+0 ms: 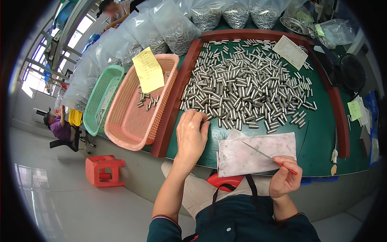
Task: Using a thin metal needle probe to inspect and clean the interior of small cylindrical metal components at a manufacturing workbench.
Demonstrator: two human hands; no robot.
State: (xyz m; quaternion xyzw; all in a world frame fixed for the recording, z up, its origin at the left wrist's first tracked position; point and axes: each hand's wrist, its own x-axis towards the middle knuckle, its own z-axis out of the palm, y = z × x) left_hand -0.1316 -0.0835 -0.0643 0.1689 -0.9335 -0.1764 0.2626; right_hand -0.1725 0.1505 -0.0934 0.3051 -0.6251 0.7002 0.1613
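A large heap of short shiny metal pins (246,84) lies on the green table top. At the heap's near left edge, my left hand (191,135) is closed, thumb and fingertips pinching a metal pin (208,118). My right hand (285,177) is closed round the red handle of a needle file (262,153). Its thin metal shaft points up and left over a folded, smudged whitish cloth (258,147) near the table's front edge. Part of the pinched pin is hidden by my fingers.
Dark red wooden rails (177,101) border the heap. To the left stand a pink basket (135,121) holding a few pins and a yellow note, and a green basket (100,101). Bags of pins (173,32) line the back. A black fan (350,72) stands right; a red stool (105,170) is on the floor.
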